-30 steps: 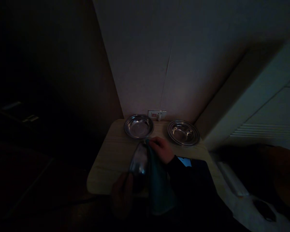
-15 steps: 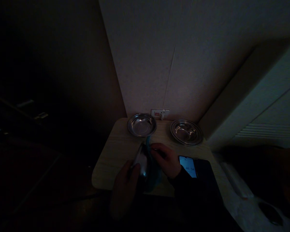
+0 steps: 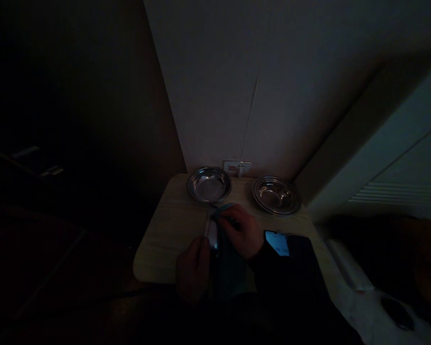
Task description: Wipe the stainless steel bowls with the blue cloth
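Observation:
In the dim light my left hand (image 3: pixel 193 268) grips the near-left rim of a shiny metal plate (image 3: pixel 212 237), which is tilted on edge over the front of the table. My right hand (image 3: pixel 243 232) pinches a teal cloth (image 3: pixel 232 273) at the plate's upper edge. The rest of the cloth hangs down beside the plate and covers much of its right side. Behind my hands a second metal plate (image 3: pixel 209 187) lies face up on the table. To its right are nested metal plates (image 3: pixel 276 196).
The small wooden table (image 3: pixel 161 244) stands against a pale wall with a socket (image 3: pixel 237 167). A lit phone (image 3: pixel 277 243) and a dark flat object (image 3: pixel 305 249) lie by my right forearm. A dark oval object (image 3: pixel 397 314) rests on a white surface at lower right.
The held plate has turned to a steeper, narrower angle. My left hand has shifted slightly right, and my right hand, with the cloth, slightly left and up along the edge.

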Demonstrator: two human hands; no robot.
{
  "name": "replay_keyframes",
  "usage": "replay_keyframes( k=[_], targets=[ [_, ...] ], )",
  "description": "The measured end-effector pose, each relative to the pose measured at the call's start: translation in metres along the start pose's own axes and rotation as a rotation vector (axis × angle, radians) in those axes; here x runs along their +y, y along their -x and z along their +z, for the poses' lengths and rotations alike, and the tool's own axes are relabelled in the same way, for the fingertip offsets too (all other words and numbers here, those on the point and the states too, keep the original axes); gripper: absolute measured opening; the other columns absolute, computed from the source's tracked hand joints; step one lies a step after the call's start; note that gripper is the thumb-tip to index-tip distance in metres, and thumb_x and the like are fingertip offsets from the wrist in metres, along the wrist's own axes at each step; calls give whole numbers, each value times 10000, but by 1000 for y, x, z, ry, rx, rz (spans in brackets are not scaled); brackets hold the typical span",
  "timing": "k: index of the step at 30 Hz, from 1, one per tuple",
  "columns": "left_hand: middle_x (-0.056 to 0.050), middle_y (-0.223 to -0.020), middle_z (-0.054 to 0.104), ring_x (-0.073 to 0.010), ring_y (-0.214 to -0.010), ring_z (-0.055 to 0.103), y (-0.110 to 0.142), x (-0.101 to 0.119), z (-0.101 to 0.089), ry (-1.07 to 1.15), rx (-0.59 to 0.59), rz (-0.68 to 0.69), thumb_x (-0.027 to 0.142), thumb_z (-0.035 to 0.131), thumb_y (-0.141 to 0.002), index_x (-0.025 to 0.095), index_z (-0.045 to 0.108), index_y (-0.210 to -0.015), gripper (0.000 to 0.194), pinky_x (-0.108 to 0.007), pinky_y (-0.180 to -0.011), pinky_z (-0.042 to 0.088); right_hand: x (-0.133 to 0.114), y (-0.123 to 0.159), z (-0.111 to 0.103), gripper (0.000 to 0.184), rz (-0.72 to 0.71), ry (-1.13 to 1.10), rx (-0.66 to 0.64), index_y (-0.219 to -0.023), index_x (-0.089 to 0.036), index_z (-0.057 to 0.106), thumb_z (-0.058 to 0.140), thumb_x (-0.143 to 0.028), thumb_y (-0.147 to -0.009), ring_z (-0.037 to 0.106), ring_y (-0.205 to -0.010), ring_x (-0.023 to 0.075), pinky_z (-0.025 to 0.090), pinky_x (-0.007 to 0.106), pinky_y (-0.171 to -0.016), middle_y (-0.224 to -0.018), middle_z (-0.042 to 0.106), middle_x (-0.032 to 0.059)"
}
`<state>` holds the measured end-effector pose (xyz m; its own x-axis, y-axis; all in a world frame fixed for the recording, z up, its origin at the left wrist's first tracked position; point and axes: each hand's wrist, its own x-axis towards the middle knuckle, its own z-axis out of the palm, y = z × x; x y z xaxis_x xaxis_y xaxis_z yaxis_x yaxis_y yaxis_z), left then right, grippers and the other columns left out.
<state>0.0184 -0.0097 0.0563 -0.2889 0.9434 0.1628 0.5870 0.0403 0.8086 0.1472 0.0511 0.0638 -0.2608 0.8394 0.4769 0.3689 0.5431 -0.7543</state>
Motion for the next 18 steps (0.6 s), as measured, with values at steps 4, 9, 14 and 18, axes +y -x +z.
replay_keyframes(
  k=[4,9,14,18],
  targets=[
    [9,-469,557,-93,-406,508,1,-1,0,12,-5,29,327,354,-826,176,543,-611,324,-181,-398,346,-5,3,2,104,-98,26,-44,-852,-194,634,556,-170,-788,541,-857,173,448,323,-760,-858,611,52],
    [18,-415,511,-87,-367,472,2,-2,-1,-38,14,62,323,358,-825,175,539,-574,343,-182,-390,339,-9,2,2,96,-45,89,-6,-827,-191,637,544,-195,-803,544,-813,177,449,333,-740,-816,607,54],
    [-5,-482,580,-100,-416,521,3,-7,-2,-19,24,16,312,363,-818,174,571,-616,321,-181,-409,367,-7,0,6,103,-120,9,-53,-840,-203,640,549,-182,-798,539,-837,169,451,318,-739,-838,609,45],
    [11,-418,517,-96,-384,487,4,-11,-3,-24,53,7,316,355,-818,184,532,-557,342,-184,-400,359,-3,-1,9,81,0,-24,4,-800,-195,638,560,-187,-782,556,-792,164,462,312,-712,-804,599,45]
  ],
)
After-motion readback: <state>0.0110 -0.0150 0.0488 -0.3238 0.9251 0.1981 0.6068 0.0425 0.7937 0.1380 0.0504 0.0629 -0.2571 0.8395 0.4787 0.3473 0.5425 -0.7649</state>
